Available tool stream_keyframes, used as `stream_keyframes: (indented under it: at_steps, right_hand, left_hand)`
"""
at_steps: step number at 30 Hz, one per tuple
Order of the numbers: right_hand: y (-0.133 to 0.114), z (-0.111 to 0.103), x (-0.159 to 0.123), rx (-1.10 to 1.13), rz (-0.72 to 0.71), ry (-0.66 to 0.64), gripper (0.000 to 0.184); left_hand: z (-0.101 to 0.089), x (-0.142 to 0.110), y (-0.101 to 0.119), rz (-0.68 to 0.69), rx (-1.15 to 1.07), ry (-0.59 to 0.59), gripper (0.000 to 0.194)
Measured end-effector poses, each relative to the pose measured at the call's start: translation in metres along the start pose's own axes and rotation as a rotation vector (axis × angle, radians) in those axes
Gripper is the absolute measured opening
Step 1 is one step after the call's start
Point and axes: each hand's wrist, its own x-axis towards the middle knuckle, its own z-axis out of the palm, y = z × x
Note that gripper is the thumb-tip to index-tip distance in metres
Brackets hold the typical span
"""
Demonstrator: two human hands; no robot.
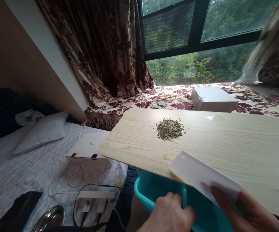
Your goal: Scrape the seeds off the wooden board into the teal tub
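My right hand (250,206) grips a white plastic scraper (202,174), whose far end rests at the near edge of the wooden table (238,141). A few pale grains (164,170) lie by that end. Below the edge is a teal plastic bin (144,193) with a wall across its middle. The fingers of my left hand (169,212) are curled over that wall. Farther back on the tabletop is a loose pile of small green beans (170,129), apparently mung beans, mixed with paler bits. Some beans are scattered around it.
A white box (88,145), a power strip (97,194) with cables and a metal bowl (49,219) are on the bed (33,170) to the left. Behind the table, another white box (214,96) and a grey-green cloth (160,105) lie on the window ledge.
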Motion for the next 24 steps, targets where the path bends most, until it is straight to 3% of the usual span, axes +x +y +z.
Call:
stream_keyframes:
  at_steps: [9, 15, 24]
  right_hand:
    - [-0.003, 0.002, 0.002, -0.053, -0.096, -0.120, 0.018]
    - [-0.018, 0.014, 0.019, -0.069, -0.212, -0.040, 0.017]
    - [-0.017, 0.030, 0.026, -0.137, -0.325, -0.125, 0.017]
  left_hand:
    - [-0.003, 0.000, -0.001, 0.022, -0.015, -0.012, 0.040]
    - [-0.001, -0.001, 0.001, -0.004, -0.019, 0.024, 0.040]
    - [0.006, 0.001, 0.001, -0.012, -0.014, 0.017, 0.041]
